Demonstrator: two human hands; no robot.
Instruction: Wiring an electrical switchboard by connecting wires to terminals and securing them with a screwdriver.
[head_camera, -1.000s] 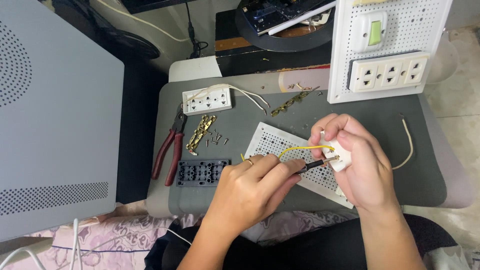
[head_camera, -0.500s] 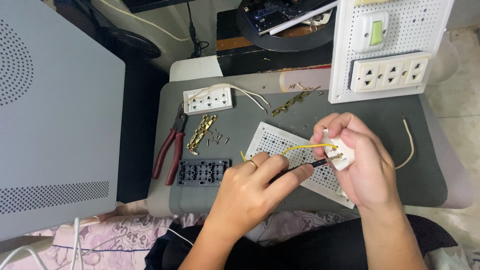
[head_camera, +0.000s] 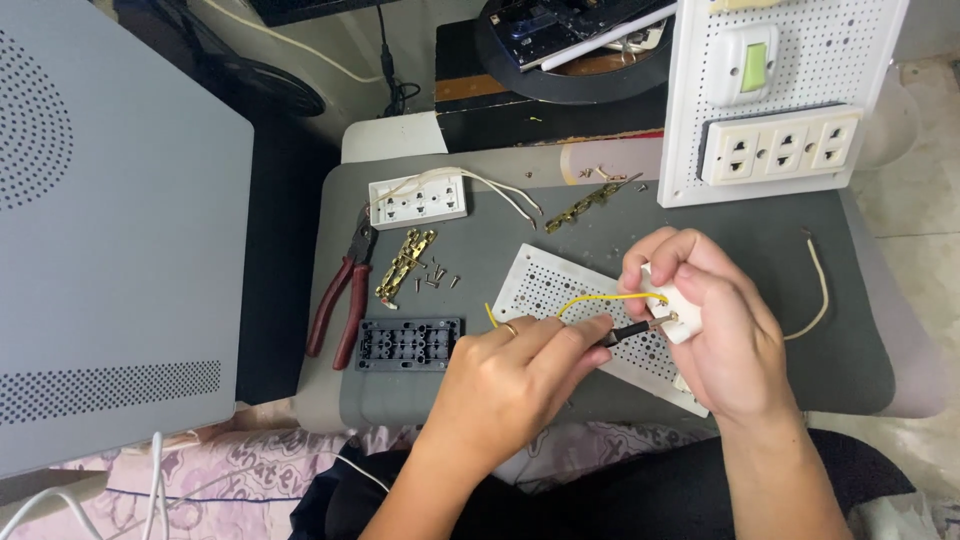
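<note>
My right hand (head_camera: 715, 320) is closed around a small white electrical part (head_camera: 678, 312) with a yellow wire (head_camera: 600, 299) looping out of it. My left hand (head_camera: 510, 380) grips a black-handled screwdriver (head_camera: 632, 331), its tip set against the white part. Both hands hover over a white perforated board (head_camera: 555, 290) lying on the grey table (head_camera: 480, 240).
Red-handled pliers (head_camera: 340, 300), brass strips (head_camera: 403, 262), loose screws, a black socket base (head_camera: 408, 343) and a white triple socket (head_camera: 418, 199) lie at left. An upright perforated panel (head_camera: 830, 60) with a switch and sockets stands at back right. A cream wire (head_camera: 818, 290) lies at right.
The hands have shifted only slightly. The screwdriver stays against the white part.
</note>
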